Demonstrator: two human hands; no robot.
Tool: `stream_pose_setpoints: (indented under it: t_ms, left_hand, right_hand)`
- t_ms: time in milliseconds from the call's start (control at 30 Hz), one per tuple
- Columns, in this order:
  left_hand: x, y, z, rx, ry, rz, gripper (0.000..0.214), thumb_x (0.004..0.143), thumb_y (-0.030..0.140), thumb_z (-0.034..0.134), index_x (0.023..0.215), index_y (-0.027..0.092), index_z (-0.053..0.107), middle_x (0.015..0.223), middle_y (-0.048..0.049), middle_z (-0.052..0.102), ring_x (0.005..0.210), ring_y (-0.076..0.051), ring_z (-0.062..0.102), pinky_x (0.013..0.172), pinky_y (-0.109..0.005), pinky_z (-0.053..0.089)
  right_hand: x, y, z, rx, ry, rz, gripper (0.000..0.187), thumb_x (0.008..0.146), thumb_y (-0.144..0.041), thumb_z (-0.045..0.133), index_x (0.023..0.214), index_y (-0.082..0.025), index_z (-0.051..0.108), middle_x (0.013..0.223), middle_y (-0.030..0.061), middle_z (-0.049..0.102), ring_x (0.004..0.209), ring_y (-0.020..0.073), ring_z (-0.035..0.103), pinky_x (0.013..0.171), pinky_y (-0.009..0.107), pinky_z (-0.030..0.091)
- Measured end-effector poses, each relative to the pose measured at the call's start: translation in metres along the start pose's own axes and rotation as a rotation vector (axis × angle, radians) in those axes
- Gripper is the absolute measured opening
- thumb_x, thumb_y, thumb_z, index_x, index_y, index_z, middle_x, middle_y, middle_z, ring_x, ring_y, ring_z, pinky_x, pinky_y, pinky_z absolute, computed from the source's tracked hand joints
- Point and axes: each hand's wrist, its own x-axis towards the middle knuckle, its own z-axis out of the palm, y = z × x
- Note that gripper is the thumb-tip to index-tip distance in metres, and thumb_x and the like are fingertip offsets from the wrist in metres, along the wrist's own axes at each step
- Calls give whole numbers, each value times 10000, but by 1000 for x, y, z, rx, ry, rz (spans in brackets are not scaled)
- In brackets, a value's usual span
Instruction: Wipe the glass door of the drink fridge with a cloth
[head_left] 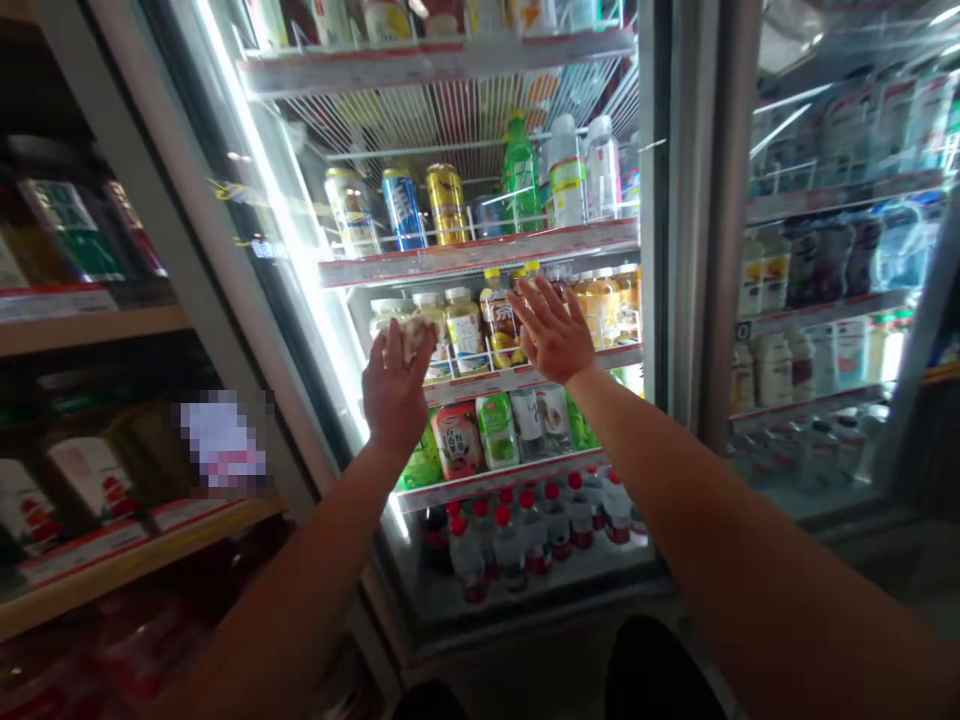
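Observation:
My left hand (397, 388) is raised in front of the lit drinks fridge, its fingers closed over a crumpled pale cloth (417, 338). Behind the cloth, pale-labelled bottles (466, 332) line the middle shelf, partly covered by it. My right hand (553, 335) is held up to the right with its fingers spread and nothing in them. It overlaps a dark tea bottle with a yellow cap (498, 318) and hides part of the row. Whether either hand touches a glass pane or is only in front of the shelf, I cannot tell.
Cans (448, 205) and a green bottle (520, 172) stand one shelf up. Cartons (496, 430) fill the shelf below, with red-capped bottles (510, 548) at the bottom. A metal door frame (691, 300) borders the right side. Wooden shelves (90, 328) of bottles stand at the left.

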Motion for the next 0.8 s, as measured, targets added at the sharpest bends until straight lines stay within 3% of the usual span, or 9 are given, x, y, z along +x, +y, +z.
stream_pose_setpoints:
  t_ms: [67, 167, 233, 333, 467, 567, 700, 800]
  left_hand:
    - [-13, 9, 0, 19, -8, 19, 796, 927, -53, 440, 1597, 355, 307, 1684, -83, 135, 1516, -384, 241, 1143, -591, 396]
    - [-53, 34, -3, -8, -149, 211, 710, 940, -55, 467, 1540, 320, 413, 1603, -122, 372, 1506, -373, 277, 1064, -531, 478]
    - [-65, 41, -6, -28, -237, 288, 614, 957, -35, 475, 1486, 277, 485, 1536, -114, 478, 1494, -346, 320, 1052, -476, 492]
    - [-40, 26, -10, 9, -191, 252, 520, 979, -18, 438, 1430, 222, 538, 1509, -122, 510, 1468, -326, 375, 1047, -451, 491]
    - [10, -6, -15, 80, -29, 21, 479, 998, 45, 450, 1460, 157, 509, 1552, -171, 424, 1420, -343, 420, 1115, -521, 423]
    - [-4, -5, -17, 73, -20, 34, 481, 1007, 78, 467, 1483, 150, 473, 1488, -182, 479, 1378, -321, 463, 1124, -509, 410]
    - [-47, 7, -18, -26, -163, 269, 511, 981, 36, 459, 1421, 289, 520, 1387, -84, 605, 1273, -246, 561, 1079, -418, 460]
    - [-35, -6, -20, 8, -108, 199, 541, 980, 95, 506, 1487, 273, 446, 1425, -113, 580, 1202, -286, 596, 995, -435, 486]
  right_hand:
    - [0, 0, 1, 2, 7, -6, 543, 1031, -257, 342, 1573, -282, 362, 1647, -21, 303, 1557, 222, 227, 1293, 517, 178]
    - [0, 2, 4, 3, 33, -12, 531, 1031, -251, 344, 1559, -272, 392, 1639, -12, 331, 1551, 224, 246, 1286, 517, 183]
    - [0, 2, 6, 0, 50, -20, 529, 1032, -248, 346, 1558, -269, 395, 1637, -8, 341, 1549, 225, 252, 1283, 517, 182]
    - [0, 3, 6, -11, 54, -30, 536, 1029, -244, 353, 1564, -266, 383, 1640, -8, 337, 1550, 225, 248, 1281, 512, 181]
    - [0, 2, 5, -27, 50, -24, 534, 1029, -247, 353, 1562, -265, 386, 1640, -9, 338, 1550, 223, 247, 1276, 512, 196]
    - [0, 1, 4, -30, 46, -22, 530, 1029, -241, 347, 1556, -263, 397, 1633, -10, 355, 1546, 225, 260, 1272, 516, 208]
    - [0, 1, 3, -32, 27, -18, 538, 1027, -236, 345, 1563, -262, 382, 1638, -11, 345, 1549, 225, 250, 1274, 518, 206]
    - [0, 1, 3, -29, 12, -11, 543, 1030, -242, 343, 1572, -271, 364, 1648, -13, 325, 1555, 223, 231, 1280, 517, 187]
